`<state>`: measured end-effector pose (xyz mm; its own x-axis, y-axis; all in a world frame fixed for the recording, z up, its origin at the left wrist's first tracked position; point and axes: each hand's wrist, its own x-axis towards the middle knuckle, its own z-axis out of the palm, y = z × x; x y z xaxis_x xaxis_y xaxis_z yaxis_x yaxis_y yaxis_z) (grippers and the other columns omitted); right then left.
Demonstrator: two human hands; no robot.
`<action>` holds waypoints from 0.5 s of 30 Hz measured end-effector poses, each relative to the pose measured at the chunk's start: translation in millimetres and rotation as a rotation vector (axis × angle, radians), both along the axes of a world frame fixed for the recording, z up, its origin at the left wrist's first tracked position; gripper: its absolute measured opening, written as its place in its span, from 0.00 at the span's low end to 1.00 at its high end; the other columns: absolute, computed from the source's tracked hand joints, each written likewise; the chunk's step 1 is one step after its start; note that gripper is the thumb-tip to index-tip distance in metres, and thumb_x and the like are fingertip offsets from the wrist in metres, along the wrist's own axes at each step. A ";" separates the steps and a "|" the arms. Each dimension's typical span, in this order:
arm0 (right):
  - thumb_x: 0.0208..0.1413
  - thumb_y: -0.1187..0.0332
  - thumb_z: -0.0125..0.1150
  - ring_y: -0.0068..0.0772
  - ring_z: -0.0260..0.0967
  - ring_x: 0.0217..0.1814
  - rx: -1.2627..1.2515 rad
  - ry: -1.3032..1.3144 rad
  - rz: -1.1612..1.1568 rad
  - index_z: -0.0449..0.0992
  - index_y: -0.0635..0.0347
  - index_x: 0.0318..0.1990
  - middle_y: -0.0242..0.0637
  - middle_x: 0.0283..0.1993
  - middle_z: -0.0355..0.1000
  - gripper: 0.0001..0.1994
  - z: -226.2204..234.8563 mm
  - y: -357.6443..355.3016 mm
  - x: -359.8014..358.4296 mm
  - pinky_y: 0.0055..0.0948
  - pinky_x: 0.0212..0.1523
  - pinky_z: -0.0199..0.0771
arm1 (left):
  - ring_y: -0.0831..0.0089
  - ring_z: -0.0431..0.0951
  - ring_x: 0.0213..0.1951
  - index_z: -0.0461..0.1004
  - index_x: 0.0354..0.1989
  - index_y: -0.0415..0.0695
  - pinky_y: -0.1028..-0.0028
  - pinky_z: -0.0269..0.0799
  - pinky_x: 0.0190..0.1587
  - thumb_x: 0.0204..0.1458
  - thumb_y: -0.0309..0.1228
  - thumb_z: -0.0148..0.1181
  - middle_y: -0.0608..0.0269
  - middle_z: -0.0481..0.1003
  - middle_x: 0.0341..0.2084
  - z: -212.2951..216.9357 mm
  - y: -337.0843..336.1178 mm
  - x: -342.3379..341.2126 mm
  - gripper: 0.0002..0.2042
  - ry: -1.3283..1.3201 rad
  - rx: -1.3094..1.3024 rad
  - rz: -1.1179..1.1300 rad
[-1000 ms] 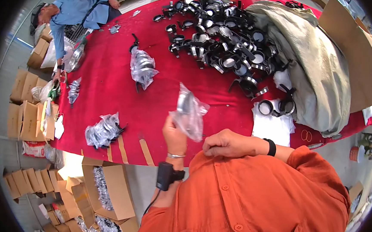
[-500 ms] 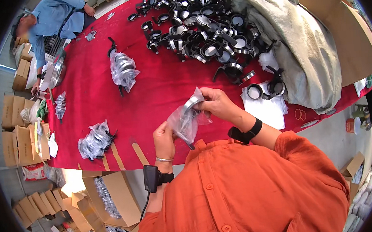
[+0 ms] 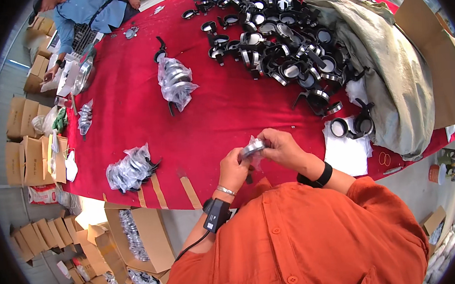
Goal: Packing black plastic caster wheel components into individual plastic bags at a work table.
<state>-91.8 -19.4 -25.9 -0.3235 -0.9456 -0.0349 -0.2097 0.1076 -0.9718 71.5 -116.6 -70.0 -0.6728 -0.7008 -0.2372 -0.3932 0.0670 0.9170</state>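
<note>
while the plastic-wrapped silver disc (image 3: pixel 253 148) slants away rightward between them, my left fingers (image 3: pixel 238 156) and right fingers (image 3: pixel 269 139) closely pinch its opposite ends.

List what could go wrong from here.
1. The round silver metal piece could slip from between the left hand and right hand.
2. The thin, crumpled clear plastic bag around it might tear against its rim.
3. The loose heap of round black-and-silver pieces could slide if bumped.
</note>
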 end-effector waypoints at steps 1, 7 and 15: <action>0.46 0.70 0.63 0.30 0.69 0.30 0.175 -0.107 0.043 0.70 0.64 0.38 0.39 0.33 0.71 0.13 4.7 -1.6 -2.0 0.28 0.31 0.69 | 0.56 0.78 0.28 0.72 0.35 0.38 0.66 0.73 0.31 0.45 0.25 0.56 0.50 0.75 0.27 -7.9 -8.8 -0.3 0.08 -0.010 -0.174 -0.028; 0.50 0.68 0.61 0.25 0.69 0.30 0.240 -0.072 -0.168 0.70 0.65 0.45 0.39 0.34 0.72 0.16 -16.6 7.1 -29.7 0.24 0.31 0.71 | 0.47 0.75 0.35 0.74 0.33 0.38 0.58 0.70 0.38 0.45 0.26 0.55 0.44 0.75 0.30 -21.7 -148.0 -14.3 0.08 -0.224 -0.436 0.198; 0.53 0.69 0.57 0.21 0.68 0.29 0.490 -0.313 -0.299 0.72 0.65 0.41 0.31 0.33 0.71 0.11 -36.7 47.6 -37.1 0.21 0.30 0.69 | 0.43 0.73 0.37 0.69 0.32 0.31 0.55 0.69 0.42 0.41 0.25 0.55 0.37 0.72 0.32 -72.4 -288.1 -40.6 0.11 -0.562 -0.741 0.371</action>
